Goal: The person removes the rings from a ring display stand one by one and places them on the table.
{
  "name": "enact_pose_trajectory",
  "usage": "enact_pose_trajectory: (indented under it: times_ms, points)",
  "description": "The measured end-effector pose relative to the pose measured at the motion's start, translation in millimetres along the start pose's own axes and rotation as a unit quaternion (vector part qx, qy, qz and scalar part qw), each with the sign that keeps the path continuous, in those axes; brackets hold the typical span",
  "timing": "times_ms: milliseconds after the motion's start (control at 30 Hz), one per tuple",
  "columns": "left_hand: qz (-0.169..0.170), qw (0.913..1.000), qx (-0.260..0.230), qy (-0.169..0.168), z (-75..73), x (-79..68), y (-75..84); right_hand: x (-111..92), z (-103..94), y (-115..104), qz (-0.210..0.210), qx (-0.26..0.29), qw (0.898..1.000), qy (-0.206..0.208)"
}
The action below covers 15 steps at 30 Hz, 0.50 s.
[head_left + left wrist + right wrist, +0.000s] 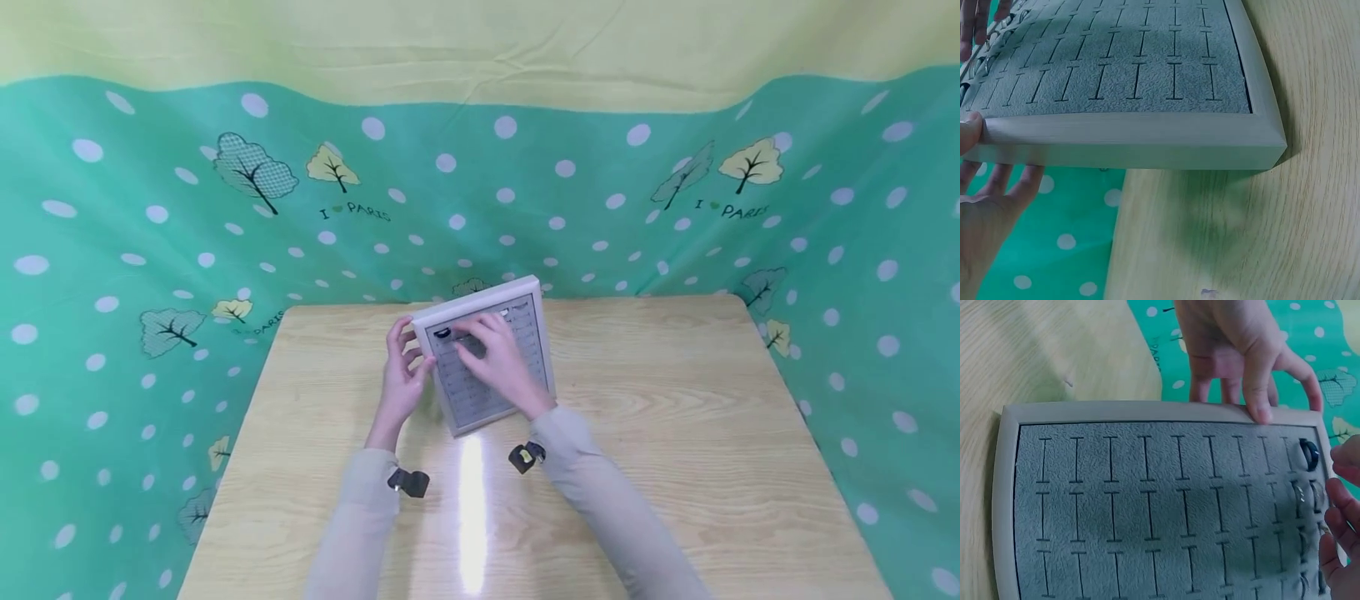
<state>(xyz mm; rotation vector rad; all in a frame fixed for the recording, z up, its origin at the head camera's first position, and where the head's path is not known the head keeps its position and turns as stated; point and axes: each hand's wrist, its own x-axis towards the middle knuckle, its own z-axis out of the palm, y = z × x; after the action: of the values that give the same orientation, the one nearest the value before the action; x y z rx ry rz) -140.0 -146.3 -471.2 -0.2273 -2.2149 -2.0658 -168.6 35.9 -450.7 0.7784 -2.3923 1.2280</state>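
Observation:
A ring display tray [491, 406] with a pale frame and grey slotted padding leans up from the table, its far end raised. My left hand [401, 379] grips its left edge, thumb on the front of the frame [1122, 412] and fingers behind it. One black ring [1312, 456] sits in the top corner slot near that hand. Silvery rings [1300, 499] stand in slots along the same end. Over this end hovers my right hand [501, 358], fingers bent and thumb apart from them. Nothing shows between its fingertips [1346, 519] in the right wrist view.
The tray's lower edge meets a light wood table [660, 467]. A green dotted cloth [585, 200] with printed trees hangs behind the table and along both sides. Small black devices [408, 482] are strapped to both wrists.

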Motion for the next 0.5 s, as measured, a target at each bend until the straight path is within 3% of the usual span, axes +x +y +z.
enact_pose_trajectory:
  times_ms: [367, 500]
  points:
    - [0.001, 0.9999, 0.001, -0.015, -1.3, -8.1, 0.1, 2, 16.2, -2, -0.005, -0.003, 1.0, 0.008]
    - [-0.002, 0.9998, -0.009, -0.019, -4.1, -4.4, -10.4, 5, 16.5, -1, 0.011, 0.005, 1.0, 0.008]
